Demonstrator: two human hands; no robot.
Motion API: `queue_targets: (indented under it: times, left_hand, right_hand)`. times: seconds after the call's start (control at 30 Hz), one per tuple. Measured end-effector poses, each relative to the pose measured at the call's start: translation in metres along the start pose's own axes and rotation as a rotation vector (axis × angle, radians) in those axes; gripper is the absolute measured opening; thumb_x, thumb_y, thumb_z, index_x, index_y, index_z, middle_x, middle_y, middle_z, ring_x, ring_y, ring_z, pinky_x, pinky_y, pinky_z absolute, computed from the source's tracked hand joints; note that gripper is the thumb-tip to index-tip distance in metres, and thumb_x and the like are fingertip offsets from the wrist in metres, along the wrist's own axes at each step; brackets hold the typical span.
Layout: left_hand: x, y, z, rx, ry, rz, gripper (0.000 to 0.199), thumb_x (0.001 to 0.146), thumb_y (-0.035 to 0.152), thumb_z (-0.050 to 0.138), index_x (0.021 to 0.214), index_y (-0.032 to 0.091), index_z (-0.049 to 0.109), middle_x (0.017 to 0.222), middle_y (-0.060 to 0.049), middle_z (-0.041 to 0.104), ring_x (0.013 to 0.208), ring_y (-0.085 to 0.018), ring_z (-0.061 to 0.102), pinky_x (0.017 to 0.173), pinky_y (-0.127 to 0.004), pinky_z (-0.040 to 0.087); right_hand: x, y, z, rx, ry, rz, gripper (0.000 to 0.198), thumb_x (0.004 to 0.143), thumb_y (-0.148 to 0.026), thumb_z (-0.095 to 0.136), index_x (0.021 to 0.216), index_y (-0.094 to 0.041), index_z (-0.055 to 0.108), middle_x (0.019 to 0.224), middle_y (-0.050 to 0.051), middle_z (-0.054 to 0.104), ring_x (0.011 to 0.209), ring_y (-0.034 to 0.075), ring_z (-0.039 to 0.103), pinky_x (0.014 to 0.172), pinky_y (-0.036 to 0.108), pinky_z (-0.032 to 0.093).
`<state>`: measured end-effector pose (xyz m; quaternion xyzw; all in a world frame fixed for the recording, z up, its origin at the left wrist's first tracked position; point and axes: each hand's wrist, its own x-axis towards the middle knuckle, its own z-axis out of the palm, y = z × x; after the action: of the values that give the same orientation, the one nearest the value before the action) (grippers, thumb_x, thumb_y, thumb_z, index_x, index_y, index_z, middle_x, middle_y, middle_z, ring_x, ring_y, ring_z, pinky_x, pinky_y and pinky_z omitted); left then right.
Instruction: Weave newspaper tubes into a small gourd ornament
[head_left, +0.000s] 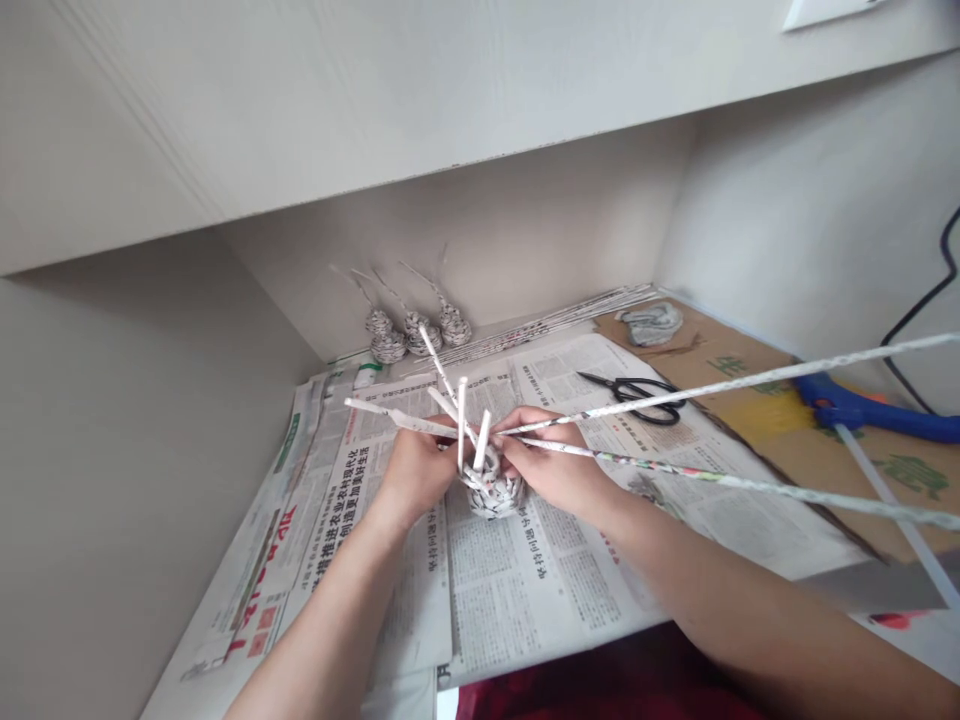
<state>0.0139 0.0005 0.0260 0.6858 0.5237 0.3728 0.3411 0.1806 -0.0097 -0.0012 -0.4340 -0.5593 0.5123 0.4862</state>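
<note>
A small round woven piece of rolled newspaper (495, 497) sits between my two hands, with several short paper stakes sticking up from its top. My left hand (424, 465) is closed on its left side, partly hidden behind the stakes. From the right, my right hand (551, 460) pinches a long rolled paper strip (675, 393) against the weave. A second long strip (675, 467) with coloured print runs out beneath it, also from the right hand's fingers. Both strips stretch off past the right edge.
Newspaper sheets (525, 580) cover the table. Black scissors (637, 393) lie at the right, beside cardboard (727, 400) bearing a blue glue gun (862, 405) and a crumpled grey cloth (651, 323). At the back stand woven gourd shapes (420, 333) and long paper rolls (540, 327). A panel (375, 90) overhangs.
</note>
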Motion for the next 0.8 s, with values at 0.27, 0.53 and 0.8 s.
queue_targets:
  times: [0.27,0.53,0.8]
  left_hand:
    - [0.0,0.004,-0.004,0.026,-0.094,0.025,0.019,0.07,0.016,0.062,0.084,0.015,0.074,0.075,-0.004,0.073,0.071,-0.02,0.066,0.067,-0.028,0.051]
    - [-0.002,0.011,0.003,0.066,0.063,-0.004,0.012,0.069,0.015,0.059,0.075,0.013,0.069,0.069,-0.004,0.07,0.06,-0.016,0.061,0.056,-0.024,0.046]
    - [-0.004,0.006,0.009,0.099,0.076,-0.042,0.006,0.069,0.015,0.059,0.07,0.016,0.065,0.06,0.0,0.065,0.058,-0.016,0.06,0.055,-0.024,0.044]
  right_hand:
    - [0.003,0.008,-0.001,-0.031,0.027,-0.013,0.01,0.078,-0.027,0.062,0.087,-0.021,0.061,0.074,0.001,0.067,0.06,0.014,0.064,0.051,0.025,0.054]
    - [0.006,0.0,0.0,0.137,0.011,0.159,0.02,0.074,-0.032,0.068,0.066,-0.018,0.056,0.051,-0.003,0.058,0.041,0.008,0.05,0.034,0.017,0.035]
    - [0.008,0.0,-0.007,0.054,0.003,0.047,0.019,0.064,-0.024,0.075,0.081,-0.017,0.07,0.069,0.003,0.07,0.057,0.015,0.064,0.056,0.027,0.053]
